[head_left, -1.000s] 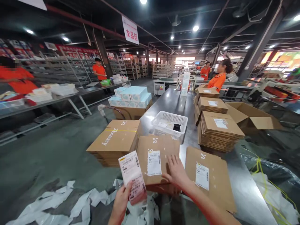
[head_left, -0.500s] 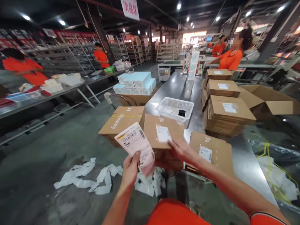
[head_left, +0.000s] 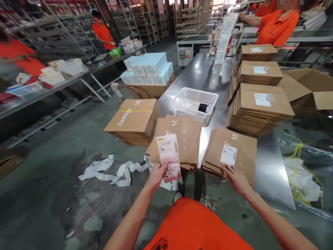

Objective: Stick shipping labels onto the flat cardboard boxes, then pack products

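My left hand (head_left: 158, 176) is closed on the lower edge of a stack of printed shipping labels (head_left: 168, 152), held above the left pile of flattened cardboard boxes (head_left: 191, 139). My right hand (head_left: 237, 180) lies over the near side of the right pile of flattened cardboard boxes (head_left: 244, 147). Its fingers are stretched out, with the tips just below the white shipping label (head_left: 228, 154) on the top box; the thumb is hidden. Labels partly cover the left pile's top box, and no stuck label shows on its visible part.
A white plastic basket (head_left: 195, 100) stands on the metal table (head_left: 267, 166). Labelled box stacks (head_left: 262, 99) rise at right. A strapped box bundle (head_left: 131, 119) and light-blue boxes (head_left: 152, 66) are at left. Backing strips (head_left: 125, 173) litter the floor. Co-workers in orange stand beyond.
My right hand has moved from the labelled box on the left pile to the right pile. My left hand has turned the labels more upright. The view has tilted down.
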A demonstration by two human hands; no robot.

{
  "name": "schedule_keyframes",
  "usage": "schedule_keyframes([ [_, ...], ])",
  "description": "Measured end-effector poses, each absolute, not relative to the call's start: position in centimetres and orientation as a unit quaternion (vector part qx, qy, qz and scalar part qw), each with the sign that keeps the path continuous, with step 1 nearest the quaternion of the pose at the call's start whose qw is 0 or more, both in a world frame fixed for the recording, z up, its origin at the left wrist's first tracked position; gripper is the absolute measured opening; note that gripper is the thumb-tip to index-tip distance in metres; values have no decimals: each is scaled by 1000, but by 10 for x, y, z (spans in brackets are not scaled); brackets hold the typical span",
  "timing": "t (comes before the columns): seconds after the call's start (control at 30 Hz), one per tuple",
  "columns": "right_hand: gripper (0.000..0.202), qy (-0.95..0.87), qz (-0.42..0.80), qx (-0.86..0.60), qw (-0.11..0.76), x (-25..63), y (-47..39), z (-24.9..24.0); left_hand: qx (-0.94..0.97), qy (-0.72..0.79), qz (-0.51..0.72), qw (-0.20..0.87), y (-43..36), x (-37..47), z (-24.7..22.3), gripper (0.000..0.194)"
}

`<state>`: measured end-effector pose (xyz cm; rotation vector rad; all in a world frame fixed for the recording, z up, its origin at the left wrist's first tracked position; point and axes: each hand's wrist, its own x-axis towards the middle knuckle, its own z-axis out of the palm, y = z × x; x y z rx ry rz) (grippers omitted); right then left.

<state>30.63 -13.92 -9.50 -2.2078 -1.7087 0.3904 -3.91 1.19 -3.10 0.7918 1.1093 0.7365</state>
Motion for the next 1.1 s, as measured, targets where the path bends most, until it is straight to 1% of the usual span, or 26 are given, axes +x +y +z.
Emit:
schedule_keyframes([
  [0.03, 40, -596, 164, -758, 208, 295, -123, -84, 368, 497, 309, 722, 2, -38, -27, 54],
  [0.07, 51, -595, 189, -733, 271, 282, -104, -68, 383, 493, 288, 726, -8, -36, -24, 53],
  [0.13, 69, -615, 262, -636, 387, 254, -60, -26, 416, 485, 254, 727, -24, -33, -22, 51],
  [0.17, 72, -633, 303, -584, 408, 239, -40, -6, 431, 482, 239, 725, -29, -33, -21, 52],
  [0.2, 64, -653, 338, -544, 404, 224, -23, 10, 444, 479, 226, 723, -32, -34, -20, 52],
  [0.27, 40, -682, 380, -504, 370, 197, 0, 30, 464, 460, 223, 724, -31, -38, -13, 51],
  [0.3, 38, -689, 390, -500, 350, 185, 5, 32, 473, 445, 243, 721, -28, -40, -7, 50],
  [0.37, 46, -695, 397, -503, 327, 165, 6, 27, 485, 424, 317, 696, -17, -43, 5, 56],
  [0.4, 47, -696, 399, -503, 323, 158, 5, 23, 486, 424, 353, 678, -9, -42, 10, 56],
  [0.5, 42, -699, 385, -505, 328, 148, 3, 10, 470, 467, 391, 639, 13, -36, 10, 33],
  [0.53, 40, -703, 373, -508, 329, 147, 7, 7, 463, 485, 391, 631, 19, -33, 5, 33],
  [0.63, 39, -720, 323, -523, 322, 155, 36, -4, 439, 525, 380, 622, 24, -33, -22, 42],
  [0.73, 37, -728, 226, -565, 315, 166, 85, -14, 408, 534, 327, 665, 8, -49, -52, 44],
  [0.77, 35, -736, 187, -579, 297, 169, 101, -16, 400, 534, 305, 679, -3, -57, -61, 45],
  [0.83, 35, -763, 121, -597, 217, 172, 128, -19, 389, 532, 265, 704, -25, -76, -74, 46],
  [0.9, 47, -772, 71, -617, 134, 172, 145, -19, 377, 528, 246, 720, -42, -93, -80, 46],
  [0.93, 54, -767, 48, -629, 115, 171, 150, -19, 366, 532, 256, 719, -45, -100, -81, 46],
  [0.97, 57, -761, 30, -638, 117, 169, 152, -20, 350, 540, 285, 711, -44, -106, -81, 46],
  [1.0, 56, -757, 18, -639, 133, 165, 153, -21, 329, 552, 322, 695, -37, -109, -80, 47],
  [1.1, 44, -772, 15, -608, 184, 141, 143, -32, 267, 577, 421, 647, 5, -109, -74, 48],
])
